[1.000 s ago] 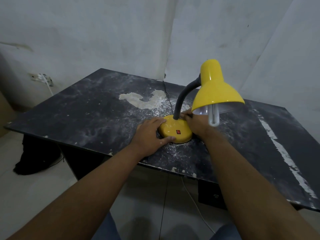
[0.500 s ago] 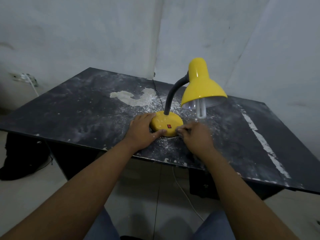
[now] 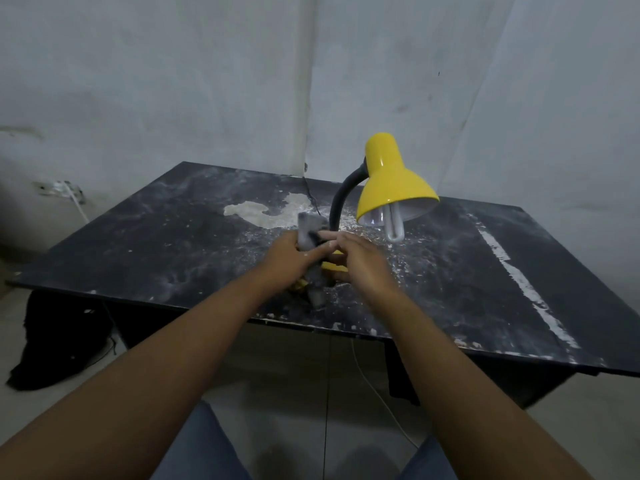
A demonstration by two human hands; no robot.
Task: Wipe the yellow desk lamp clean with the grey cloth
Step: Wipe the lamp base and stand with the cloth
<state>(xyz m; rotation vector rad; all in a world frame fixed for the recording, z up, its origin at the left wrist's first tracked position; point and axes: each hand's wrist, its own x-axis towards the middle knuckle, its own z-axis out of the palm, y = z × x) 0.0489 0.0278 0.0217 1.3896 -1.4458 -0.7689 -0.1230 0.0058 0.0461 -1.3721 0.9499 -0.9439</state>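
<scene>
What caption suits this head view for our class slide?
Left hand holds a grey cloth, right hand touching it, at the base of the yellow desk lamp on a dusty black table.

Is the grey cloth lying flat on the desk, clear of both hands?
No, the left hand grips the grey cloth, which stands up bunched between it and the right hand.

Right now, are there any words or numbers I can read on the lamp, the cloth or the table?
None: no letters or numbers show on the yellow desk lamp, grey cloth or black table.
The left hand and right hand hide most of the lamp's base.
</scene>
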